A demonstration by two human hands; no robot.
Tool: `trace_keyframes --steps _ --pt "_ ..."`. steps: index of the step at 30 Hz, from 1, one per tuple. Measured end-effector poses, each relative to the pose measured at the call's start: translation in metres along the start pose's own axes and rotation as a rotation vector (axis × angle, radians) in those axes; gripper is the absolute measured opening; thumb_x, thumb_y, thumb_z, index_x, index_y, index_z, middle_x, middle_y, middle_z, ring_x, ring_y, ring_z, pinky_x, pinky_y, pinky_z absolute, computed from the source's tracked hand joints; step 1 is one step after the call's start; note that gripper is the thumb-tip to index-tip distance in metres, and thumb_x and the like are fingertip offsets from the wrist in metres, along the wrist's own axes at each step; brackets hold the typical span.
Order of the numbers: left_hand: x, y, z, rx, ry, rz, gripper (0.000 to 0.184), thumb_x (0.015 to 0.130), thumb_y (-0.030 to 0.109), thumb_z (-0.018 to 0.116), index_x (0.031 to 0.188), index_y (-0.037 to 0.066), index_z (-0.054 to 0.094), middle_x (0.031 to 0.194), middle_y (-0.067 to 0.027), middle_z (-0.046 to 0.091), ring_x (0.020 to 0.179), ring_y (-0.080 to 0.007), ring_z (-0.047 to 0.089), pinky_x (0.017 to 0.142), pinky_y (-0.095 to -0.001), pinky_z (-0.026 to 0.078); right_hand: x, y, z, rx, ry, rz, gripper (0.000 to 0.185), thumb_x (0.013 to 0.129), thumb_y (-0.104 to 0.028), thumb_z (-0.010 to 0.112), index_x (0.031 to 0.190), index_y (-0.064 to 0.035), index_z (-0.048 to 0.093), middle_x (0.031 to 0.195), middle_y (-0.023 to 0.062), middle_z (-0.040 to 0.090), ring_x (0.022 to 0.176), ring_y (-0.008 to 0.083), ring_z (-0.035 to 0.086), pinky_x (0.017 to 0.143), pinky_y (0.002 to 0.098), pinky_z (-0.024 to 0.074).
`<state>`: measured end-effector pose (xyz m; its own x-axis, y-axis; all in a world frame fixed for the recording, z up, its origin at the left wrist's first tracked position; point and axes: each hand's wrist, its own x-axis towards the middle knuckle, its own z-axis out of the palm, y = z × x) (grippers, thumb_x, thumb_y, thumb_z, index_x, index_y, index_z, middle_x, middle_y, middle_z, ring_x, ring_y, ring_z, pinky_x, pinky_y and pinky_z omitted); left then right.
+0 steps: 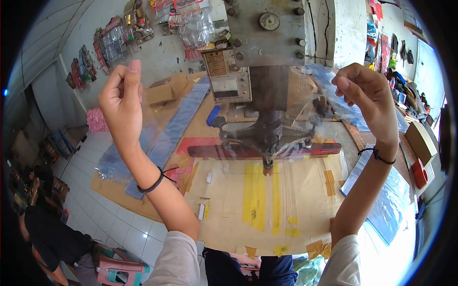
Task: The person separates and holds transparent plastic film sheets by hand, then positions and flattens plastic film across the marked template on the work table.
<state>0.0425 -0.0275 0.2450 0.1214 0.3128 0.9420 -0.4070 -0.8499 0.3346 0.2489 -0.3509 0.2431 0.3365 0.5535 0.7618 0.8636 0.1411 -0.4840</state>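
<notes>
Both of my hands are raised in front of a press machine (pixel 269 128). My left hand (pixel 123 97) is closed in a pinch, thumb pointing up. On the other side my right hand (pixel 366 93) pinches too, its fingers curled against the thumb. A thin clear plastic sheet (pixel 191 126) appears to span between them; it shows only as a faint haze and glare over the machine, and its edges are hard to make out. Below lies the tan work board (pixel 224 190) with yellow tape strips, under the machine's long red-and-dark bar (pixel 200 151).
Bluish plastic sheets lie in a stack (pixel 179 124) at left and another stack (pixel 386 200) at right. A cardboard box (pixel 161 94) stands behind. Packaged goods (pixel 191 24) hang on the wall. A person in black (pixel 57 238) is at lower left, near a pink stool (pixel 114 267).
</notes>
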Motion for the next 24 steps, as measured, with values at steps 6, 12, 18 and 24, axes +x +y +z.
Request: trace_keyframes --steps 6,12,18,24 --pt "-0.0002 -0.0004 0.0 0.042 -0.016 0.001 0.035 0.102 0.027 0.058 0.072 0.009 0.051 0.06 0.0073 0.035 0.055 -0.0018 0.027 0.049 -0.0223 0.021 -0.0013 -0.0005 -0.0011 0.007 0.011 -0.008 0.023 0.096 -0.025 0.067 0.092 -0.0016 0.069 0.075 -0.0032 0.063 0.067 0.003 0.051 0.06 0.0212 0.0404" --pt "-0.0003 -0.0003 0.0029 0.015 -0.002 -0.042 0.038 0.099 0.021 0.062 0.069 0.008 0.042 0.06 0.0079 0.034 0.056 -0.0017 0.029 0.049 -0.0216 0.022 -0.0014 0.0003 -0.0032 0.016 -0.013 0.008 0.026 0.095 -0.026 0.067 0.093 -0.0005 0.069 0.076 -0.0014 0.065 0.07 0.0039 0.055 0.064 0.0216 0.0432" --pt "-0.0001 -0.0021 0.0039 0.018 -0.016 -0.053 0.039 0.099 0.022 0.062 0.069 0.009 0.042 0.06 0.0079 0.034 0.056 -0.0018 0.028 0.049 -0.022 0.021 -0.0002 0.0006 -0.0042 -0.001 -0.032 0.023 0.027 0.095 -0.026 0.067 0.094 0.0009 0.069 0.078 0.0002 0.066 0.075 0.0049 0.058 0.069 0.0222 0.0467" --pt "0.0007 -0.0063 0.0035 0.024 -0.011 -0.043 0.033 0.101 0.027 0.06 0.074 0.01 0.053 0.059 0.0082 0.034 0.054 -0.0009 0.026 0.048 -0.0214 0.019 0.0001 -0.0007 -0.0027 0.022 -0.041 0.021 0.023 0.096 -0.021 0.066 0.096 0.0017 0.069 0.079 0.0011 0.068 0.075 0.0047 0.058 0.07 0.0231 0.0477"
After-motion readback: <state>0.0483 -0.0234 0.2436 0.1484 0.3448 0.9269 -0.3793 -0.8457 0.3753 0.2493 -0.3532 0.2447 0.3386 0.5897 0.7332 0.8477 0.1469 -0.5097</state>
